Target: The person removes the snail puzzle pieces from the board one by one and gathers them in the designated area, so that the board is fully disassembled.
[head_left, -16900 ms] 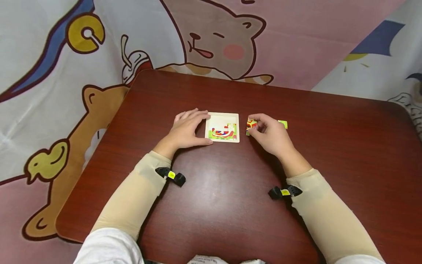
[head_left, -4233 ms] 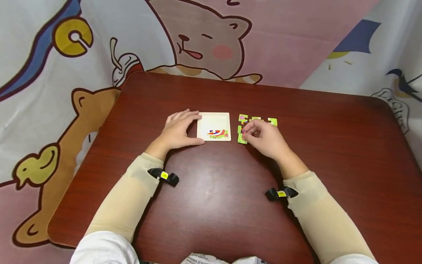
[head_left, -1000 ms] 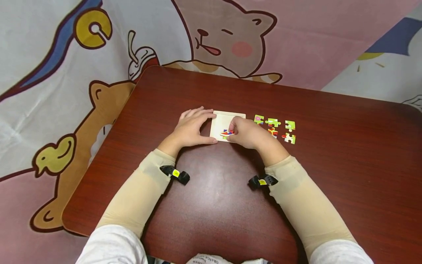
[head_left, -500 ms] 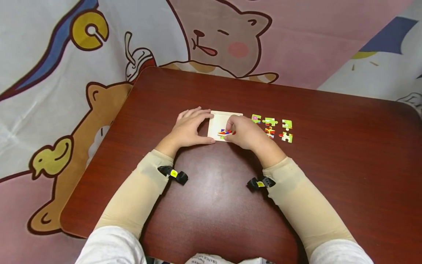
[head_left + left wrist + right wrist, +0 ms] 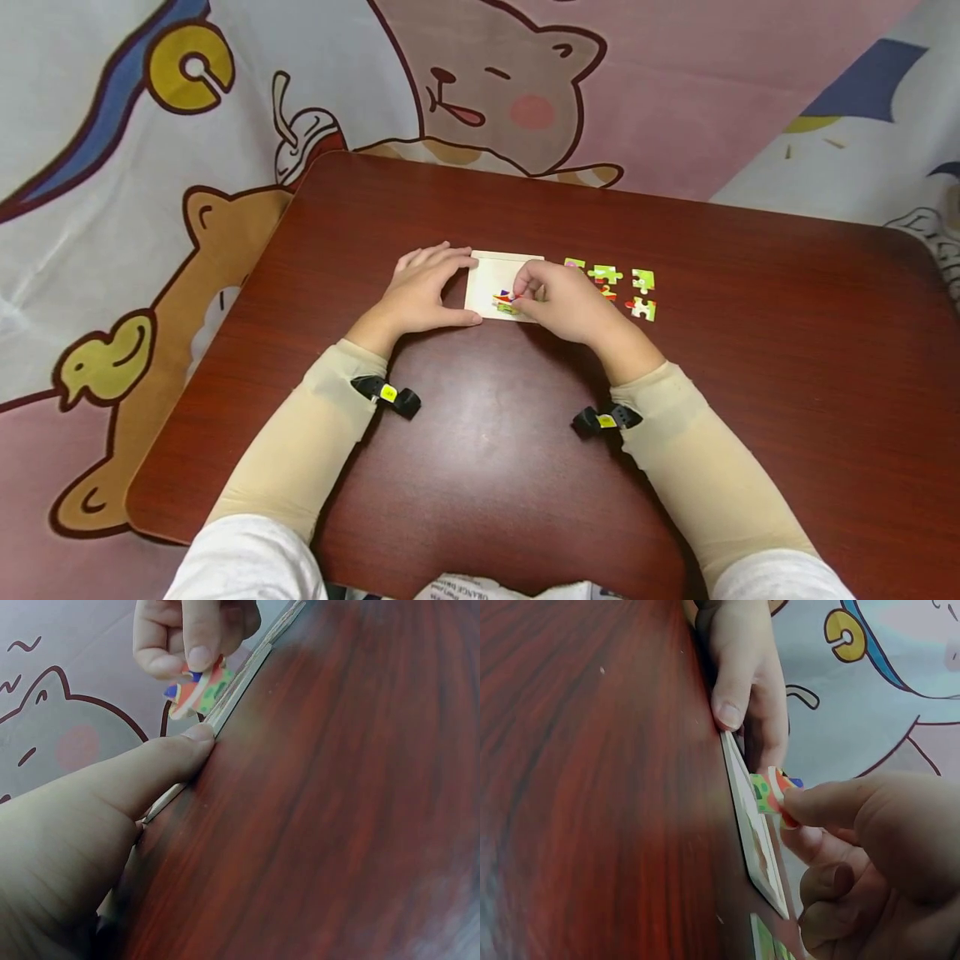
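A shallow pale wooden puzzle tray [image 5: 489, 273] lies on the table. My left hand [image 5: 422, 293] spans its left side, thumb at the near corner and fingertips at the far corner, gripping it between them. Over the tray's near part, my right hand [image 5: 573, 304] pinches a jigsaw piece [image 5: 506, 307] between thumb and fingertips. In the right wrist view the jigsaw piece [image 5: 763, 796] is green, red and white with some blue, tilted up from the tray. The left wrist view also shows it raised at the tray's near edge. My right hand hides the tray's right part.
Several loose jigsaw pieces [image 5: 642, 308] lie in rough rows right of the tray, some partly behind my right hand. The dark red table [image 5: 480, 467] ends at a cartoon-printed cloth [image 5: 660, 108]. A printed packet [image 5: 480, 588] shows at the bottom edge.
Pieces once in the tray now lie to its right. In the last second my right hand has tilted up the piece that lay in the tray. The left hand keeps its hold.
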Available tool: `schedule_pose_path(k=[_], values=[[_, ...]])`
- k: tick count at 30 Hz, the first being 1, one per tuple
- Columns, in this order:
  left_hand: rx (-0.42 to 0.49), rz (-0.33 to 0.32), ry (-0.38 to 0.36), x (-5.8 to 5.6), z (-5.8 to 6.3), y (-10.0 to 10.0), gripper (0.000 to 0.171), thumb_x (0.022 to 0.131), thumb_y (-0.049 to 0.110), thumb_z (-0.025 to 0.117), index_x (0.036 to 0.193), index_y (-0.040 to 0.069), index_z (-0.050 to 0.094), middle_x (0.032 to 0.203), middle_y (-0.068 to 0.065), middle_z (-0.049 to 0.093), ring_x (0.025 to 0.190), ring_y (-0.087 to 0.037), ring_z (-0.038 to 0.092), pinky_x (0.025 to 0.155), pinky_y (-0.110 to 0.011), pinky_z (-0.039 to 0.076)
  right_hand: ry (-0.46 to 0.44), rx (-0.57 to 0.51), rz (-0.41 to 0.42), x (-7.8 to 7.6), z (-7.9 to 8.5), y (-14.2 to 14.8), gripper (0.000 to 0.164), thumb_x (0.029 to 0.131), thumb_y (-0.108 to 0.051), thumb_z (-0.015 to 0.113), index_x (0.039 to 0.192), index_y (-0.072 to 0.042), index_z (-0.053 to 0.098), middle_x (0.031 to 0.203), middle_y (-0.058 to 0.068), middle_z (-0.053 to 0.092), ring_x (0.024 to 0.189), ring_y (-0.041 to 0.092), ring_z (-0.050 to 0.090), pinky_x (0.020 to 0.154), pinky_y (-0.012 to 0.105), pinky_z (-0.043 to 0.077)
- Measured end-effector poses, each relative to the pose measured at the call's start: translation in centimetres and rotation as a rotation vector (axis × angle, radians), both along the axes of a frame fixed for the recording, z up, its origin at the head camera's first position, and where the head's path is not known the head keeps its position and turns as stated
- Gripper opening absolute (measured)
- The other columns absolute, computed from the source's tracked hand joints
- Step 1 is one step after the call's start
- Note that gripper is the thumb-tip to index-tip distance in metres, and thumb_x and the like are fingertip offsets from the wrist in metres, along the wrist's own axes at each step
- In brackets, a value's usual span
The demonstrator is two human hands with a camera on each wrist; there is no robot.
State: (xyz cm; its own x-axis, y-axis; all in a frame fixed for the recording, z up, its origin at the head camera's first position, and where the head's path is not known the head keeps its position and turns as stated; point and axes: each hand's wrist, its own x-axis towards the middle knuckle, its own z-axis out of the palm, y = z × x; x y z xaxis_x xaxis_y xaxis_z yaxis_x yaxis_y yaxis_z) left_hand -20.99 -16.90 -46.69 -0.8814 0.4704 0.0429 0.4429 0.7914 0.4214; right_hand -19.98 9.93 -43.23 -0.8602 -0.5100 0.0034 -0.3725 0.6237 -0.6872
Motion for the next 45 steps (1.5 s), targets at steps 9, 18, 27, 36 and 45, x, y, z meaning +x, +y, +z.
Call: schedule_pose_path(k=[9,18,27,36,45], values=[[-0.009,-0.001,-0.014,0.2,0.2,0.0,0.093,0.082,0.067,0.082,0.158,0.022,0.052,0.169,0.002,0.041,0.160,-0.025,0.024,0.123,-0.055,0.014,0.005,-0.030,-0.065,0.6,0.3,3.5,0.008,0.099,-0.011,0.075,0.101,-0.012,0.067,0.088,0.004,0.067,0.067,0.021,0.055,0.067,0.038,0.046],[-0.017,0.004,-0.021,0.1,0.4,-0.5,0.093,0.083,0.067,0.081,0.159,0.022,0.051,0.170,0.001,0.039,0.160,-0.026,0.023,0.123,-0.056,0.014,-0.055,0.012,-0.088,1.1,0.8,8.4,0.010,0.100,-0.010,0.072,0.109,-0.008,0.067,0.095,0.007,0.070,0.076,0.024,0.057,0.069,0.036,0.044],[0.000,0.011,-0.014,0.2,0.3,-1.0,0.091,0.083,0.065,0.081,0.157,0.021,0.052,0.169,0.000,0.040,0.160,-0.027,0.024,0.123,-0.057,0.014,-0.098,0.124,-0.002,1.8,1.8,10.9,0.011,0.099,-0.009,0.074,0.110,-0.011,0.074,0.094,0.002,0.070,0.087,0.021,0.062,0.078,0.040,0.047],[0.008,0.003,-0.012,0.3,0.1,-0.7,0.091,0.083,0.064,0.082,0.157,0.021,0.053,0.169,0.000,0.041,0.160,-0.027,0.024,0.123,-0.057,0.015,-0.112,0.146,-0.011,1.9,1.5,11.6,0.009,0.100,-0.008,0.073,0.108,-0.012,0.074,0.091,0.000,0.068,0.084,0.021,0.058,0.079,0.042,0.045],[0.009,-0.013,-0.013,0.3,0.4,0.2,0.091,0.083,0.064,0.082,0.157,0.020,0.053,0.168,-0.001,0.041,0.160,-0.028,0.025,0.123,-0.058,0.015,-0.113,0.182,-0.044,2.4,1.3,11.9,0.008,0.101,-0.009,0.072,0.108,-0.011,0.073,0.089,0.002,0.065,0.083,0.022,0.057,0.079,0.042,0.043]])
